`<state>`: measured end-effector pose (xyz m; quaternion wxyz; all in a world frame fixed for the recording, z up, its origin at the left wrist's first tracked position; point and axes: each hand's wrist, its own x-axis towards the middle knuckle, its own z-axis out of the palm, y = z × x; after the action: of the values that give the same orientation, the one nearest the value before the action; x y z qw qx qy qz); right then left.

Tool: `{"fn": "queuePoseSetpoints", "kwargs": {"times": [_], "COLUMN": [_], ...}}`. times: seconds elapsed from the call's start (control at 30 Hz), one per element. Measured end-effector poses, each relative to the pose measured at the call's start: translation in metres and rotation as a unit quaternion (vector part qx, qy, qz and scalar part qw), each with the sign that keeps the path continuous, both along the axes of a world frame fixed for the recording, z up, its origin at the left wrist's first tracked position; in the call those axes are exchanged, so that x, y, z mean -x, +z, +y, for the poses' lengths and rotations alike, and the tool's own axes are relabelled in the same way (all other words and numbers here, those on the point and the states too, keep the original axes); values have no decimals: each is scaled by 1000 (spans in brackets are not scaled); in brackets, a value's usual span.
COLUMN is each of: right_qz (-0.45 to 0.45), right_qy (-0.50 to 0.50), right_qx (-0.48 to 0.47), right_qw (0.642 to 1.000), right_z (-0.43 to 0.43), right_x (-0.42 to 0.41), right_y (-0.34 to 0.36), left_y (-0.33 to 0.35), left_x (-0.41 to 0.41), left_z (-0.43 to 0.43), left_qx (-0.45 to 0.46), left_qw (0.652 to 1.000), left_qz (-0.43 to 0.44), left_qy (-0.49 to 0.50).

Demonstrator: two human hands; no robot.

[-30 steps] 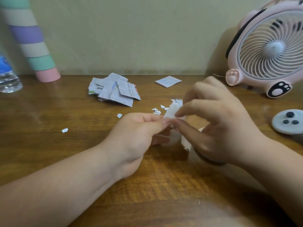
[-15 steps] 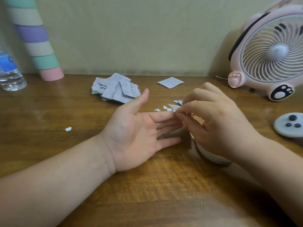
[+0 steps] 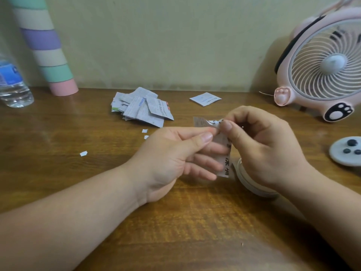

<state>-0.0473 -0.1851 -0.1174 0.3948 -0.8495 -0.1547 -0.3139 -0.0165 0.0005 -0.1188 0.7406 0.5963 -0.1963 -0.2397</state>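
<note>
two hands [image 3: 172,153] [image 3: 261,145], one paper strip [image 3: 225,166], one fan [image 3: 322,79]

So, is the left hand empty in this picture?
No, the left hand pinches the top of the paper piece, as does the right hand.

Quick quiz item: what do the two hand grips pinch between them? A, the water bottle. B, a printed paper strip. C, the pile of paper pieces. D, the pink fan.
B: the left-hand grip and the right-hand grip both pinch the top of the printed paper strip, with thumbs and forefingers closed on it.
</note>
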Motion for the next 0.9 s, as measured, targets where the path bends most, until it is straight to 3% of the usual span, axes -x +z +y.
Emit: {"fn": "queuePoseSetpoints", "kwargs": {"times": [0.3, 0.43, 0.53, 0.67, 0.9], "right_qz": [18, 11, 59, 121, 102], "right_qy": [-38, -81, -95, -48, -40], "right_qx": [-37, -126, -179, -182, -109], "right_qw": [998, 989, 978, 975, 988], "right_z": [15, 15, 6, 5, 5], "right_x": [3, 1, -2, 0, 4], "right_y": [-3, 0, 6, 6, 7], "left_y": [1, -3, -2, -2, -6], "left_x": [4, 1, -2, -2, -12], "left_z": [-3, 0, 4, 2, 5], "left_qx": [-4, -12, -21, -25, -46], "left_qw": [999, 994, 988, 983, 975], "left_qz": [-4, 8, -31, -65, -92], "left_qy": [53, 111, 148, 169, 197]}}
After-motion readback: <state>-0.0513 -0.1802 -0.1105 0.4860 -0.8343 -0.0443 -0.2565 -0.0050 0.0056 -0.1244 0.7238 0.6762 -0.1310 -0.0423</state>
